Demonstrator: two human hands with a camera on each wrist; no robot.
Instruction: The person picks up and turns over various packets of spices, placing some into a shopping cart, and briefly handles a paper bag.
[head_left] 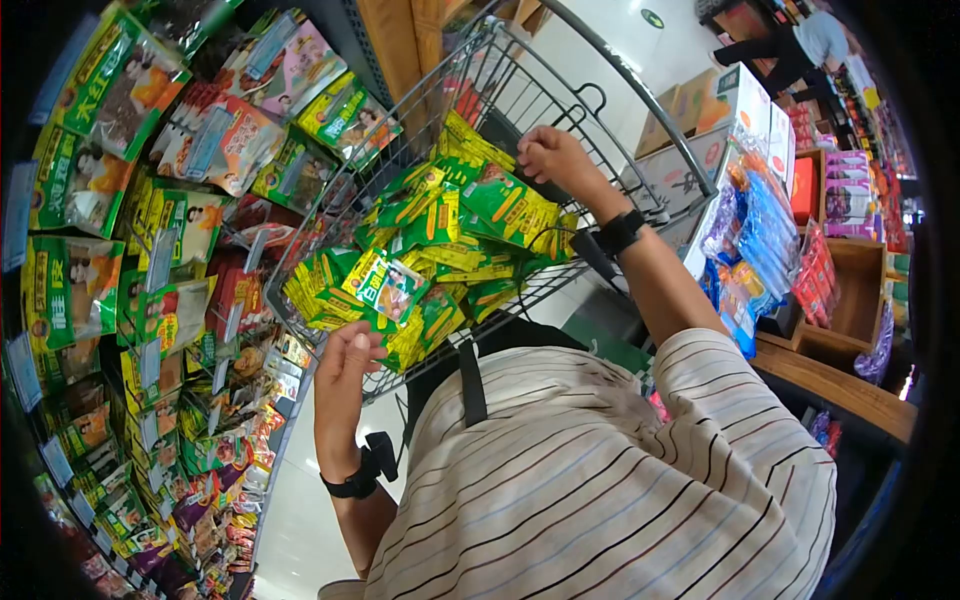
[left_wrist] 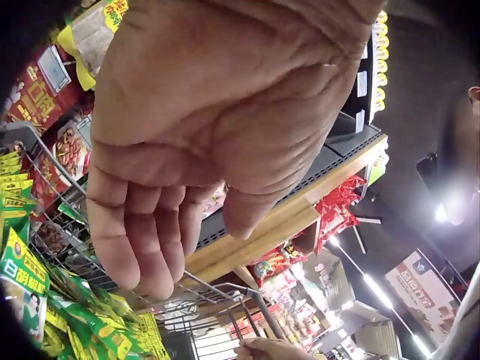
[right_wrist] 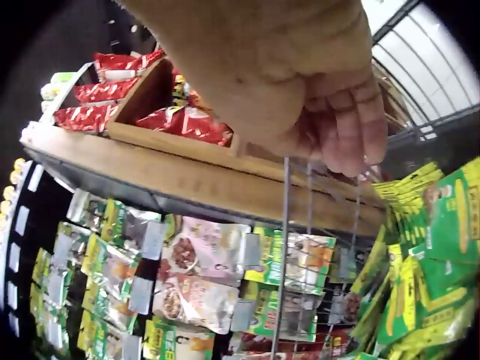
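Green and yellow packets [head_left: 430,215] lie heaped in a wire shopping cart [head_left: 395,120]. One packet with a white label and picture [head_left: 392,290] rests on the near side of the heap. My left hand [head_left: 345,385], fingers relaxed and empty, is beside the cart's near left corner, close to that packet. Above the far right part of the heap is my right hand [head_left: 565,165], its fingers loosely bent with nothing in them. In the left wrist view the left palm [left_wrist: 225,97] faces the camera; the right wrist view shows the right hand [right_wrist: 300,90] near the packets [right_wrist: 435,255].
Shelves of hanging packets [head_left: 165,230] with price tags run along the left. Cartons [head_left: 690,140], bagged goods [head_left: 765,240] and a wooden display bin [head_left: 850,290] stand at the right. A person in a light top [head_left: 820,40] bends over at the far right.
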